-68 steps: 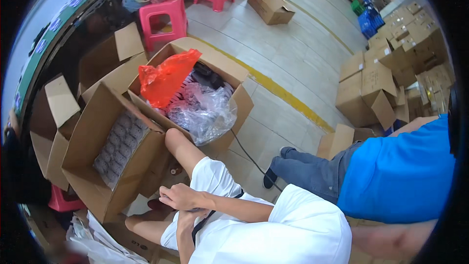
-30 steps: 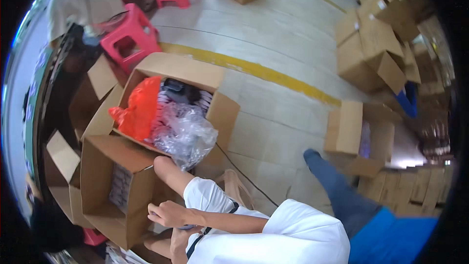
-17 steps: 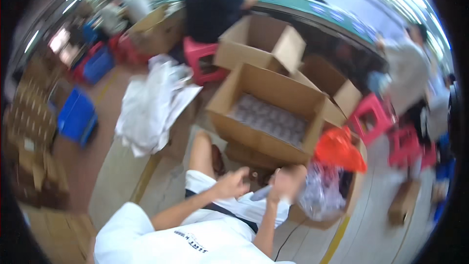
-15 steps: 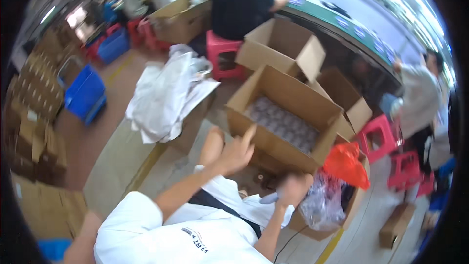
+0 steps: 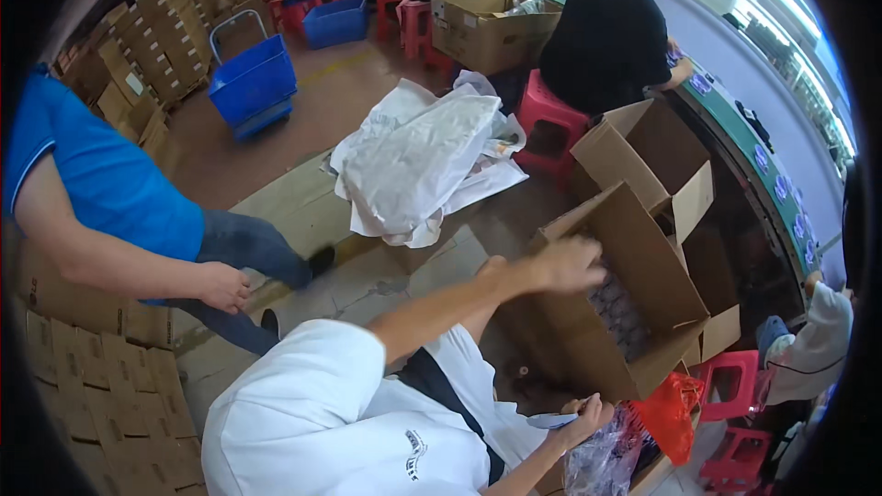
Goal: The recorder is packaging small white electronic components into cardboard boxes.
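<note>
My left hand (image 5: 570,264), smeared by motion, is over the near left rim of an open cardboard box (image 5: 666,271). Its fingers are too blurred to make out. Inside that box lie rows of small greyish round pieces (image 5: 620,317), partly hidden by the hand and box wall. Low in front of the box, my right hand (image 5: 590,417) has its fingers closed on a thin, flat, pale piece (image 5: 551,421), whose kind I cannot make out. Just beside it are a clear plastic bag (image 5: 602,455) and a red plastic bag (image 5: 669,413).
A person in a blue shirt (image 5: 110,174) stands at my left. White sheeting (image 5: 423,161) is piled ahead. Beyond are a blue bin on a cart (image 5: 253,78), a pink stool (image 5: 549,119) and a seated person in black (image 5: 602,37) by a green conveyor (image 5: 735,142).
The view has swung left, bringing the person in blue into sight. My left hand has moved from beside the box to over its rim. My right hand still holds the flat piece.
</note>
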`<action>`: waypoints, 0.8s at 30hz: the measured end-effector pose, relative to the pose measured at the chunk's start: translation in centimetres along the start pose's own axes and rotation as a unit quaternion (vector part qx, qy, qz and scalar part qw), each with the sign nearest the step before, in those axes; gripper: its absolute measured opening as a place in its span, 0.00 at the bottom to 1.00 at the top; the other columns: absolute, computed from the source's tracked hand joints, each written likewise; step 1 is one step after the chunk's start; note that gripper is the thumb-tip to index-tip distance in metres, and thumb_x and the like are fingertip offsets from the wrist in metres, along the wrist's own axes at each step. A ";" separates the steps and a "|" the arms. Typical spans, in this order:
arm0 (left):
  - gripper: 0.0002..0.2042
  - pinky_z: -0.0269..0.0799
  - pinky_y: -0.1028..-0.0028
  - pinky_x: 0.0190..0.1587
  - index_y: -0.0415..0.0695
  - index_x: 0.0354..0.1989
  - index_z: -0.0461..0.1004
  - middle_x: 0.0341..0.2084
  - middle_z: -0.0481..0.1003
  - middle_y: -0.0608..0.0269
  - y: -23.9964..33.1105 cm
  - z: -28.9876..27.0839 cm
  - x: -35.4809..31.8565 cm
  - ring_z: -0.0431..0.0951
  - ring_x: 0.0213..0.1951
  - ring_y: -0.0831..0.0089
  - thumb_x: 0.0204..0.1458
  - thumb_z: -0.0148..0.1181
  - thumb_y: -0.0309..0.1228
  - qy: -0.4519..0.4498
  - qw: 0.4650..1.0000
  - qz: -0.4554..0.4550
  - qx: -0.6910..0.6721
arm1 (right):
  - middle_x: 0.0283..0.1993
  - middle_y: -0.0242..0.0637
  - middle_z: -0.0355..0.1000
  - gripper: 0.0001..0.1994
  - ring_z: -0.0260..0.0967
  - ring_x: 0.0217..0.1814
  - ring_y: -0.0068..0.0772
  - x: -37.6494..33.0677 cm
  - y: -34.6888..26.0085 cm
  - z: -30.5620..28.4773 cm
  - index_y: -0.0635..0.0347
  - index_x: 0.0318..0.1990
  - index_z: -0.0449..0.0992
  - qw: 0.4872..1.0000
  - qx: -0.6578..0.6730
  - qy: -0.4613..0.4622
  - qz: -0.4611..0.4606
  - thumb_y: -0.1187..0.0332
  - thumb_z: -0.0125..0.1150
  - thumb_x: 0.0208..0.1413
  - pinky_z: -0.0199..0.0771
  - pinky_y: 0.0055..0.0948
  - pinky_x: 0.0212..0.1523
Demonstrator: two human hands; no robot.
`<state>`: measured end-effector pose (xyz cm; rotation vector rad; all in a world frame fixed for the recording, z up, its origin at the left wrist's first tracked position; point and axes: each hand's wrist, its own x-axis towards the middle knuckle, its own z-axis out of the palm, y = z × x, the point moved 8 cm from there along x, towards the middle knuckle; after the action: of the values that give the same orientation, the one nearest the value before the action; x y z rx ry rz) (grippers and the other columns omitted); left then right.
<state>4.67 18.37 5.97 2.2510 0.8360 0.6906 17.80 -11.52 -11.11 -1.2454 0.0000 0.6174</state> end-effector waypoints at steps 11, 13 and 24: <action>0.22 0.67 0.80 0.31 0.37 0.38 0.75 0.28 0.74 0.63 -1.5 18.4 -18.4 0.71 0.30 0.77 0.54 0.59 0.48 -0.277 0.845 -0.147 -0.433 | 0.17 0.26 0.58 0.07 0.48 0.14 0.15 -1.9 1.4 8.8 0.54 0.31 0.63 0.987 0.021 -0.159 -0.001 0.69 0.48 0.62 0.48 0.15 0.16; 0.22 0.66 0.80 0.31 0.38 0.37 0.75 0.27 0.74 0.64 -1.6 18.2 -18.9 0.70 0.30 0.78 0.54 0.59 0.49 -0.287 0.822 -0.196 -0.450 | 0.17 0.27 0.59 0.06 0.49 0.14 0.16 -2.3 1.9 9.6 0.55 0.31 0.63 0.982 0.038 -0.185 0.003 0.70 0.48 0.62 0.48 0.15 0.16; 0.25 0.59 0.82 0.27 0.42 0.36 0.74 0.24 0.70 0.69 -2.1 16.5 -18.9 0.67 0.26 0.82 0.52 0.59 0.56 -0.371 0.750 -0.296 -0.461 | 0.17 0.31 0.61 0.06 0.54 0.13 0.20 -1.6 2.5 11.6 0.57 0.32 0.63 0.977 0.025 -0.205 0.055 0.71 0.50 0.61 0.54 0.17 0.15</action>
<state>2.08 0.13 -11.11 1.0587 0.5366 -0.1440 11.53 -1.51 -8.83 -1.0554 -0.2584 0.9569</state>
